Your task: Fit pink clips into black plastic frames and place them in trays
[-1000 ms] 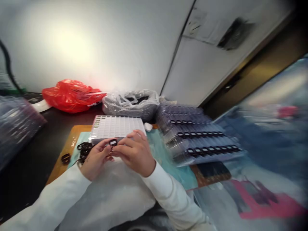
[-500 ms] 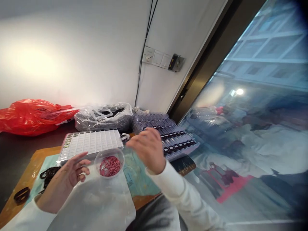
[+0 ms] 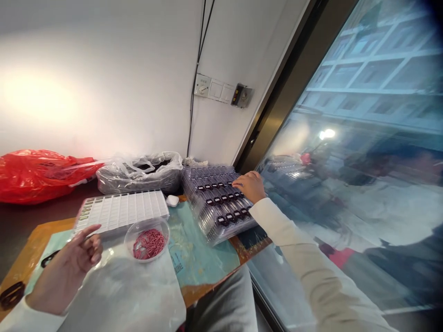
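Note:
At the right, my right hand (image 3: 251,185) reaches over the clear plastic trays (image 3: 211,216), its bent fingertips at the end of a row of black pieces (image 3: 221,199). Whether those fingers grip one of the pieces is hidden. My left hand (image 3: 78,251) hovers palm up at the lower left, thumb and index finger apart, other fingers curled, nothing in it. Between the hands stands a round clear tub (image 3: 166,237) of small pink-red sticks (image 3: 149,243). Behind it lies a white compartment tray (image 3: 124,210) with small greenish pieces along its left side.
A red bag (image 3: 38,177) and a clear bag (image 3: 140,175) with dark contents lie along the wall. A small white case (image 3: 172,200) sits beside the compartment tray. Black loops (image 3: 13,295) lie at the left edge. The window (image 3: 328,152) borders the right side.
My right hand has moved right and away from the tub, over the trays. My left hand has drawn a little left, its fingers more curled. The camera view has shifted right.

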Available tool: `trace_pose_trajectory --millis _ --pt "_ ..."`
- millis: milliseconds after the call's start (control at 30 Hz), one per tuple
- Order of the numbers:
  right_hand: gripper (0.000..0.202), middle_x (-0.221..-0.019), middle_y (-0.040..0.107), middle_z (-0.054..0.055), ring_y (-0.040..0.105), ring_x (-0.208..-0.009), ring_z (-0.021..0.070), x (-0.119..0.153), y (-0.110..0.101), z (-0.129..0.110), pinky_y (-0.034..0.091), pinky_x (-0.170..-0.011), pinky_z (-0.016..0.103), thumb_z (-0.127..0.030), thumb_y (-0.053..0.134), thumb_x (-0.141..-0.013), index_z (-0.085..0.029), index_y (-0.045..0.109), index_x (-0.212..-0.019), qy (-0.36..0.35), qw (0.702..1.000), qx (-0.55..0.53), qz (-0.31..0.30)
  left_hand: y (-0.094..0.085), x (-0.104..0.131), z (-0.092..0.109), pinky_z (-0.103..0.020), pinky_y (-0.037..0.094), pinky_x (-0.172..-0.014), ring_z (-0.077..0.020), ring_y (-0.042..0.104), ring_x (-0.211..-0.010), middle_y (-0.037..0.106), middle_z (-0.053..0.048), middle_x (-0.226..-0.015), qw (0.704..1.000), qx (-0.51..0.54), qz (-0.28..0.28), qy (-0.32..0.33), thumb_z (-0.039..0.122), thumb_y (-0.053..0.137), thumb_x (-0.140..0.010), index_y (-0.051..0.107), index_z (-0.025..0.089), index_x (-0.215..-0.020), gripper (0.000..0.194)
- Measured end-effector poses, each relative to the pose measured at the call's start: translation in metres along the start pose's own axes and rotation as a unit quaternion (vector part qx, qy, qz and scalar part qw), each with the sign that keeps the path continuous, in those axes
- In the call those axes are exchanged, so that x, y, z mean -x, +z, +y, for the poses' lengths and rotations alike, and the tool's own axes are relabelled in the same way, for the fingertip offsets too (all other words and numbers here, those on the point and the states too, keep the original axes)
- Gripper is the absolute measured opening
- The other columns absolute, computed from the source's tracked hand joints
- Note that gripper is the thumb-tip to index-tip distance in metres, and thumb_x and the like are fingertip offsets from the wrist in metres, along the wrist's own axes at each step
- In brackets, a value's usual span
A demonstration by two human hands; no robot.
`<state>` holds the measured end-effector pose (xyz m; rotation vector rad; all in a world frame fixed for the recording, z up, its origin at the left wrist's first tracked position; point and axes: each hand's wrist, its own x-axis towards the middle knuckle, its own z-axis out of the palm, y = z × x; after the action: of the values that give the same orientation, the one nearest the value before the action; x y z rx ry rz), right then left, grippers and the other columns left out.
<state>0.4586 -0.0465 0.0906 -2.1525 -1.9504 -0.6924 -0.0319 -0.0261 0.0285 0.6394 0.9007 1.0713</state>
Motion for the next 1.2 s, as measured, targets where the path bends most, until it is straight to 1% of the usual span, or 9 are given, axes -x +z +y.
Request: trace_pose_trajectory --millis 100,233,467,767,900,1000,1100,1133,1200 --pt "0.018 -0.095 0.074 0.003 0.053 -0.092 0.0194 -0.002 0.006 0.001 0.024 -0.094 0.036 -0.032 0.06 -0.087 -0.027 0.076 -0.088 0.001 1.0 -0.001 -0.008 -0.003 -0.002 -0.002 -0.024 0.042 -0.046 -0.0123 0.041 -0.052 0.056 0.003 -0.06 1.0 -0.01 -0.003 0.003 0.029 0.066 -0.073 0.073 0.03 -0.085 0.014" --pt "0.018 -0.096 0.074 0.002 0.052 -0.093 0.0185 -0.009 0.009 0.001 0.022 -0.096 0.035 -0.033 0.059 -0.087 -0.027 0.076 -0.09 -0.01 1.0 -0.006 -0.022 -0.004 -0.001 -0.002 -0.024 0.043 -0.048 -0.0126 0.041 -0.054 0.055 0.003 -0.062 1.0 -0.012 -0.01 -0.009 0.029 0.064 -0.075 0.072 0.031 -0.086 0.013" --pt "0.015 -0.094 0.074 0.001 0.052 -0.092 0.0182 -0.015 0.007 0.001 0.021 -0.097 0.035 -0.029 0.062 -0.085 -0.027 0.077 -0.086 -0.033 0.998 -0.007 -0.049 0.0 0.002 -0.001 -0.022 0.042 -0.047 -0.0129 0.039 -0.055 0.053 0.001 -0.061 1.0 -0.006 0.008 -0.014 0.028 0.062 -0.076 0.071 0.029 -0.084 0.013" --pt "0.024 -0.103 0.073 0.004 0.054 -0.098 0.0196 -0.014 0.007 0.003 0.023 -0.097 0.036 -0.022 0.054 -0.088 -0.026 0.077 -0.096 -0.029 0.997 0.019 -0.067 0.004 0.001 0.004 -0.021 0.042 -0.048 -0.0117 0.04 -0.053 0.051 0.001 -0.061 0.999 0.012 0.03 -0.024 0.024 0.057 -0.075 0.069 0.025 -0.08 0.013" --pt "0.024 -0.1 0.074 0.001 0.056 -0.095 0.0185 -0.016 0.007 0.003 0.025 -0.096 0.036 -0.018 0.057 -0.084 -0.029 0.077 -0.091 -0.036 0.995 0.048 -0.075 0.001 -0.004 0.002 -0.022 0.04 -0.043 -0.0113 0.038 -0.05 0.047 0.001 -0.06 0.998 0.024 0.049 0.007 0.028 0.064 -0.066 0.069 0.024 -0.076 0.013" --pt "0.025 -0.1 0.074 0.003 0.056 -0.094 0.0195 -0.019 -0.002 0.001 0.026 -0.097 0.038 -0.017 0.055 -0.084 -0.027 0.077 -0.091 -0.04 0.995 0.075 -0.06 -0.004 -0.009 0.0 -0.021 0.038 -0.04 -0.0111 0.039 -0.048 0.047 0.001 -0.058 0.997 0.041 0.05 0.031 0.03 0.065 -0.063 0.069 0.023 -0.075 0.015" --pt "0.027 -0.101 0.073 0.006 0.055 -0.096 0.0222 -0.019 -0.023 -0.02 0.025 -0.099 0.041 -0.018 0.05 -0.087 -0.023 0.076 -0.095 -0.049 0.995 0.085 -0.025 -0.007 -0.011 -0.001 -0.021 0.036 -0.04 -0.0102 0.038 -0.044 0.045 0.002 -0.054 0.991 0.083 0.05 0.093 0.027 0.062 -0.066 0.066 0.02 -0.071 0.009" --pt "0.028 -0.102 0.073 0.006 0.054 -0.097 0.0227 -0.018 -0.031 -0.034 0.024 -0.1 0.042 -0.02 0.049 -0.089 -0.022 0.075 -0.098 -0.06 0.995 0.079 0.0 -0.008 -0.011 -0.001 -0.021 0.035 -0.04 -0.01 0.038 -0.043 0.045 0.002 -0.052 0.986 0.1 0.048 0.121 0.025 0.06 -0.068 0.064 0.02 -0.068 0.007" --pt "0.025 -0.097 0.073 0.003 0.055 -0.094 0.0223 -0.014 -0.049 -0.073 0.027 -0.1 0.041 -0.026 0.05 -0.091 -0.024 0.074 -0.098 -0.103 0.989 0.051 0.09 -0.01 -0.011 0.002 -0.021 0.029 -0.038 -0.0095 0.035 -0.04 0.042 0.003 -0.048 0.97 0.134 0.056 0.197 0.022 0.055 -0.071 0.06 0.018 -0.065 0.009"
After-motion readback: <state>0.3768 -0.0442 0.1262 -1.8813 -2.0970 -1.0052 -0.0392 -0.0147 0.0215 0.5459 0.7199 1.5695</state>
